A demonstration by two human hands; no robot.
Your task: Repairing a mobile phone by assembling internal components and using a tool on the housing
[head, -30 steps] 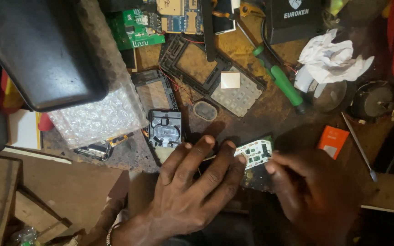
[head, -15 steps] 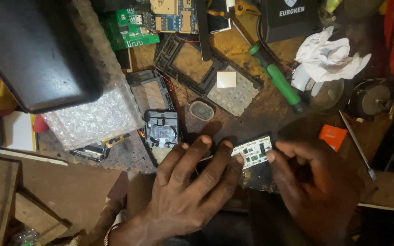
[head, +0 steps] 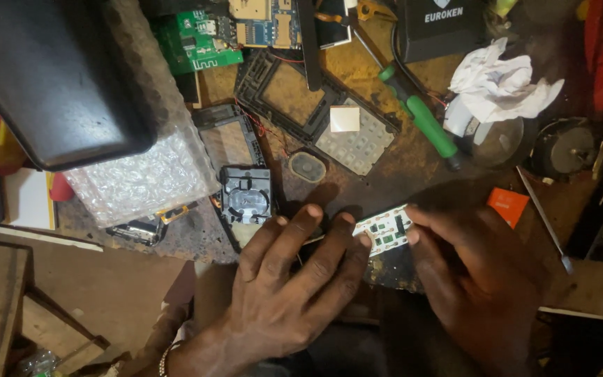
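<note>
You've got the little white circuit board (head: 384, 232) sitting just right of centre in the lower half of the frame, pinched between both hands. Your left hand (head: 294, 293) lies flat with fingers spread wide, the fingertips pressing on the board's left edge, while your right hand (head: 479, 279) is curled narrow, thumb and forefinger nipping the right edge. I'd say that's a decent grip for working on it, but keep the pressure on the edges only and off the copper pads on top. Looks like the bench under it is rough and cluttered, so hold it level and don't drag it. The black plastic housing (head: 246, 195) is just beside your left fingertips, so mind you don't nudge it. The green screwdriver (head: 423, 126) is up in the upper right, well apart, reachable by your right hand.
</note>
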